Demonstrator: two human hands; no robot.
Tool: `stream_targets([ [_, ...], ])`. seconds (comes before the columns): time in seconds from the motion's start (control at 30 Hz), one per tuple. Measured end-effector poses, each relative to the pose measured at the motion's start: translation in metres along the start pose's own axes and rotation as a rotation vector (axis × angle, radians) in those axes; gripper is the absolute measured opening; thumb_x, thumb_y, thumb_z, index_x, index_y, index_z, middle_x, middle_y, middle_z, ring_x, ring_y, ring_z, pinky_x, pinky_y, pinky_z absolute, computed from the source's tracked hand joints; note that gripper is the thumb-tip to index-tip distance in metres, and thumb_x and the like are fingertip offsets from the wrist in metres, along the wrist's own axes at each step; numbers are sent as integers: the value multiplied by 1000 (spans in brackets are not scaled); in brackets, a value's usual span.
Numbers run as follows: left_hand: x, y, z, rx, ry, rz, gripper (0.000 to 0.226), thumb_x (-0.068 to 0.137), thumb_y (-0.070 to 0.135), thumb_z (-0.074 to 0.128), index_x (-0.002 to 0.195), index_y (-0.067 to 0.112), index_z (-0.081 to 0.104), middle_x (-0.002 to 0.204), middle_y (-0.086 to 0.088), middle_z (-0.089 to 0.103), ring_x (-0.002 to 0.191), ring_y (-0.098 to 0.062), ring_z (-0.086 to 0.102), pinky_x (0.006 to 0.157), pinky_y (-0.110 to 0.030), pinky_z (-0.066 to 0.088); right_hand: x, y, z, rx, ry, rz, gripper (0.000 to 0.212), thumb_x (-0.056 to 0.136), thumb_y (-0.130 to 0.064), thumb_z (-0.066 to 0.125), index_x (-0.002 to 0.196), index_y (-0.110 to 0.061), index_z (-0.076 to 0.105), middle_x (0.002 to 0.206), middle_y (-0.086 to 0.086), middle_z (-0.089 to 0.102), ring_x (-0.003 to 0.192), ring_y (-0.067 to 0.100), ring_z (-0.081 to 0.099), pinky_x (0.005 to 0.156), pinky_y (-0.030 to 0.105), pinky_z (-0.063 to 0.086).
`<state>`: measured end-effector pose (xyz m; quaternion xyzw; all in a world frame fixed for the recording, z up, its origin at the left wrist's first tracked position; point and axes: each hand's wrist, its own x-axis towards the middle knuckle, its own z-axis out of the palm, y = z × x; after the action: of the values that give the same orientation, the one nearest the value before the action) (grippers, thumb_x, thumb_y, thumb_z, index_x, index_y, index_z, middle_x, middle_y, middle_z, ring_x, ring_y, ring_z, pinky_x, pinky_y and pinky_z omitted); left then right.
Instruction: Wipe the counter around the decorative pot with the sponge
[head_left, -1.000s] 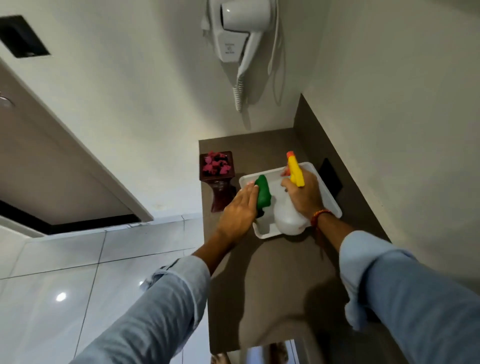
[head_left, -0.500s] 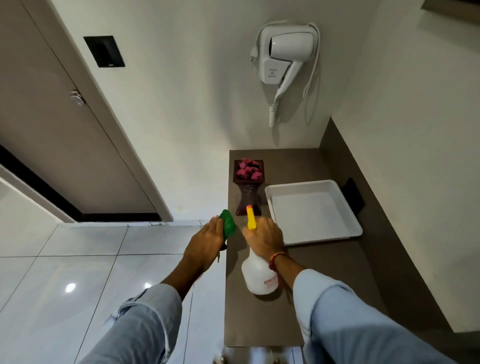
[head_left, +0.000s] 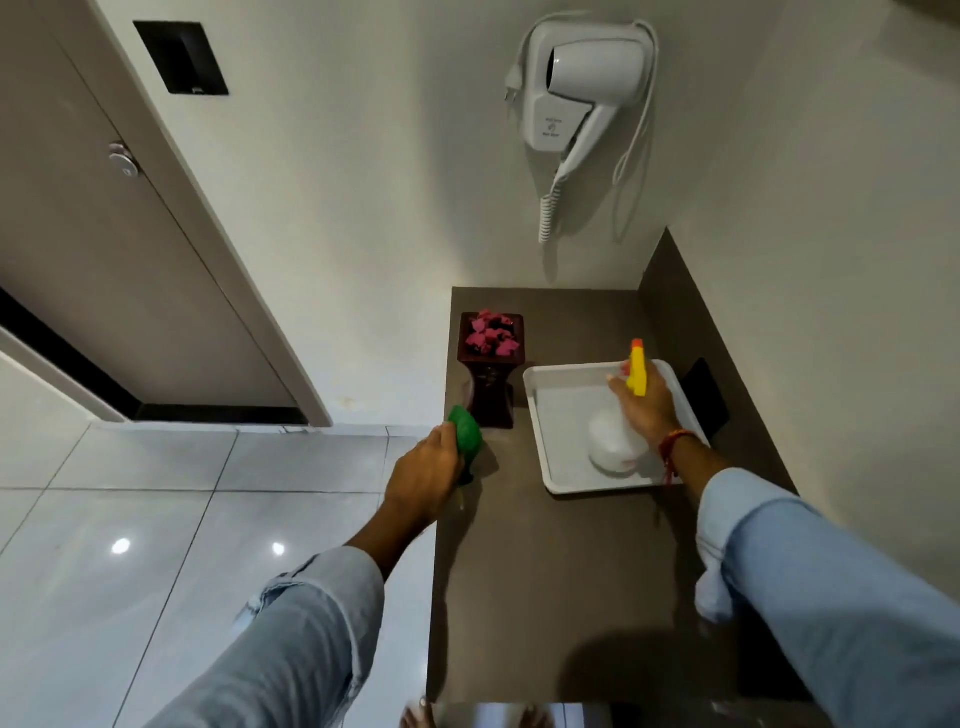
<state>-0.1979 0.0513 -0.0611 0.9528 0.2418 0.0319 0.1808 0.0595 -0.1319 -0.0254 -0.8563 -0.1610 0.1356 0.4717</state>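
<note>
Left hand (head_left: 423, 475) clenched round green sponge (head_left: 465, 434), right hand (head_left: 647, 410) round unreadable-labelled spray bottle (head_left: 615, 444)

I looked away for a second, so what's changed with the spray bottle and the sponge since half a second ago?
The right hand carried the spray bottle from the open counter over into the white tray, still gripping it. The left hand keeps the green sponge at the counter's edge by the decorative pot, which stayed put.
</note>
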Motion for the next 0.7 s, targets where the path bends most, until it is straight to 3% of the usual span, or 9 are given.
stream_targets([
  [0.13, 11, 13, 12, -126, 0, -89, 34, 108, 34, 40, 133, 11, 43, 116, -11, 68, 93, -27, 70, 82, -38, 60, 15, 25, -9, 66, 26, 45, 67, 96, -22, 56, 153, -20, 22, 144, 15, 48, 131, 31, 48, 111, 40, 37],
  [0.23, 16, 20, 20, -172, 12, -115, 32, 109, 33, 37, 132, 12, 43, 110, -11, 70, 87, -26, 71, 76, -35, 60, 21, 32, -15, 111, 73, 84, 67, 91, -23, 64, 149, -15, 31, 134, 17, 53, 124, 34, 53, 107, 43, 42],
  [0.4, 28, 23, 24, -349, 122, -226, 25, 109, 29, 39, 128, 14, 48, 110, -9, 70, 91, -25, 71, 80, -36, 61, 1, 42, -13, 90, 81, 148, 66, 82, -31, 74, 137, -13, 42, 130, 11, 58, 117, 30, 56, 94, 35, 44],
  [0.5, 33, 19, 22, -451, 177, -309, 23, 109, 27, 41, 122, 11, 50, 106, -9, 70, 90, -25, 70, 80, -35, 62, -24, 47, 3, -110, 212, 386, 90, 74, -39, 80, 143, -6, 33, 142, 20, 48, 127, 40, 49, 104, 49, 44],
  [0.57, 37, 21, 20, -525, 197, -383, 21, 109, 25, 42, 122, 11, 50, 106, -9, 69, 92, -27, 70, 81, -37, 62, -49, 40, 27, -190, 200, 541, 87, 76, -34, 78, 142, 1, 34, 143, 26, 44, 127, 45, 47, 105, 54, 42],
  [0.63, 43, 26, 21, -655, 220, -483, 21, 109, 22, 42, 124, 9, 49, 109, -10, 69, 97, -29, 69, 79, -35, 62, -67, 16, 55, -138, 38, 371, 66, 83, -31, 71, 137, -2, 44, 137, 24, 52, 121, 39, 54, 102, 49, 47],
  [0.7, 51, 37, 16, -779, 252, -568, 22, 109, 19, 41, 127, 9, 48, 110, -8, 65, 102, -29, 67, 67, -21, 55, -55, -22, 66, -231, -96, -31, 61, 92, -37, 59, 144, -12, 38, 146, 15, 46, 131, 28, 47, 106, 40, 43],
])
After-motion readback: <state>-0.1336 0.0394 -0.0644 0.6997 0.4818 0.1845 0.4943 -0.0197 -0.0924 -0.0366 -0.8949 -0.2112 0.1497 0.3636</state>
